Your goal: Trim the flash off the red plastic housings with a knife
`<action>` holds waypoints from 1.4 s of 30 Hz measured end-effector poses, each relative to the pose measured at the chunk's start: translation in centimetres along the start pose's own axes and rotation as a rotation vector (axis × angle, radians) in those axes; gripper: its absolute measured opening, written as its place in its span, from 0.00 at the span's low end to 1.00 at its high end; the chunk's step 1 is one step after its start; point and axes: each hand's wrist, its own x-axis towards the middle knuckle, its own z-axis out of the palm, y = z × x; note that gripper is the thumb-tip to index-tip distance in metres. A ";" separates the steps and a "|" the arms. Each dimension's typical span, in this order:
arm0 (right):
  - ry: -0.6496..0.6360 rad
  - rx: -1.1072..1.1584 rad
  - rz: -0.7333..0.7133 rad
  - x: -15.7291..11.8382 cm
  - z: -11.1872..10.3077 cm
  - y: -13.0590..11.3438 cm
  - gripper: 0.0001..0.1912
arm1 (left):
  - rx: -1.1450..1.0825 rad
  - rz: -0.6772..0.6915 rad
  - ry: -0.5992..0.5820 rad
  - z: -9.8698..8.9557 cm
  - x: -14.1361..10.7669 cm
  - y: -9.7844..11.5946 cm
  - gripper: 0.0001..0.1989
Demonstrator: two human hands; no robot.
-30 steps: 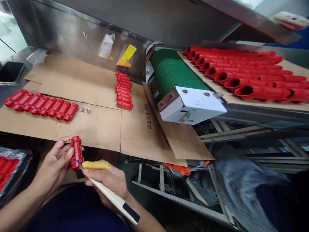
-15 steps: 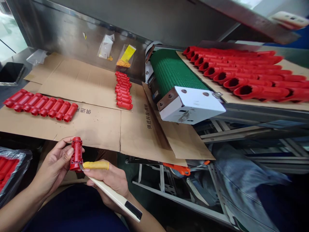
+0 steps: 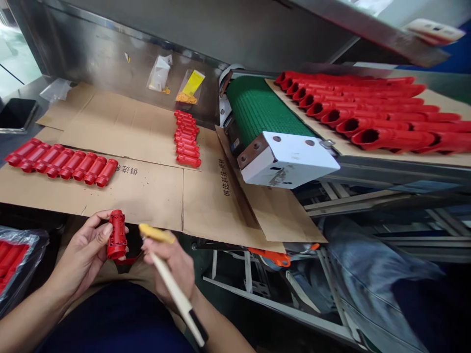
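Note:
My left hand (image 3: 86, 245) holds a red ribbed plastic tube (image 3: 117, 235) upright between thumb and fingers, just off the cardboard's front edge. To its right, apart from the tube, my right hand (image 3: 172, 262) is closed round a long cream-coloured handled tool (image 3: 176, 291) with a black end. A yellow cover (image 3: 157, 233) sits on one finger of that hand. The tool's tip is blurred and hard to make out. A row of red tubes (image 3: 76, 164) lies on the cardboard (image 3: 154, 191) at the left, and smaller red parts (image 3: 188, 139) form a column farther right.
A green conveyor belt (image 3: 263, 108) with a white end bracket (image 3: 289, 159) stands right of the cardboard, beside rows of red tubes (image 3: 397, 137). A phone (image 3: 17, 113), small bags (image 3: 190, 87) and a lined bin (image 3: 37, 240) are at left and back. A person's jeans (image 3: 353, 264) show lower right.
My right hand has drawn the tool away from the red tube, to the right, and its yellow-covered finger is raised. My left hand still holds the tube in nearly the same place.

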 end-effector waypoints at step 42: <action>0.096 0.107 -0.093 0.7 0.1 -1.1 0.10 | 0.083 0.142 -0.068 0.3 -0.5 0.2 0.17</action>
